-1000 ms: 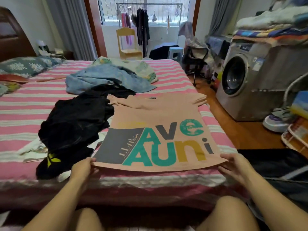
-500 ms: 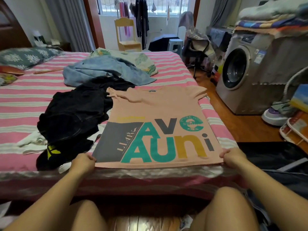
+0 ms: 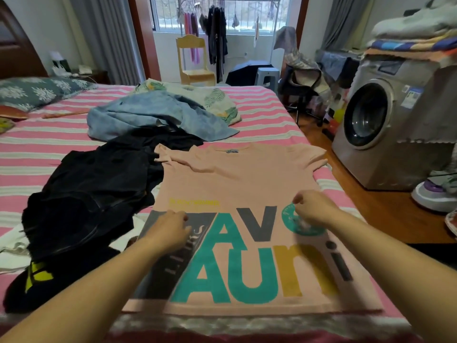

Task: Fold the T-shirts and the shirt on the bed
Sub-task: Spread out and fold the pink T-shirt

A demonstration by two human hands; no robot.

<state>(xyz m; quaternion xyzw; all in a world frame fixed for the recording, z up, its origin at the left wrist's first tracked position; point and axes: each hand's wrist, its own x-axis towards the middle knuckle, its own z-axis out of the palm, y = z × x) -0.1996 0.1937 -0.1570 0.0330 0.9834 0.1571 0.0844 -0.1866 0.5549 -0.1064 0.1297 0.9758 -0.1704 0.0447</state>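
A pink T-shirt (image 3: 237, 177) with big teal, grey and yellow letters lies flat, print up, at the near edge of the striped bed (image 3: 269, 112), hem towards me. My left hand (image 3: 170, 231) hovers over the grey block of the print, fingers curled down. My right hand (image 3: 312, 210) is over the teal circle, fingers curled too. The cloth under both hands lies flat, with no fold lifted. Left of the T-shirt a crumpled black garment (image 3: 91, 194) with a yellow mark lies in a heap. Behind it lies a rumpled blue denim shirt (image 3: 153, 115).
A leaf-print cloth (image 3: 212, 97) lies beyond the denim shirt, and a pillow (image 3: 37, 91) at the far left. A washing machine (image 3: 385, 125) with stacked linen stands on the right. An office chair (image 3: 303, 82) and a yellow chair (image 3: 193, 60) stand past the bed.
Both hands have let go of the T-shirt's hem corners and moved forward over the middle of the print. The T-shirt stays flat.
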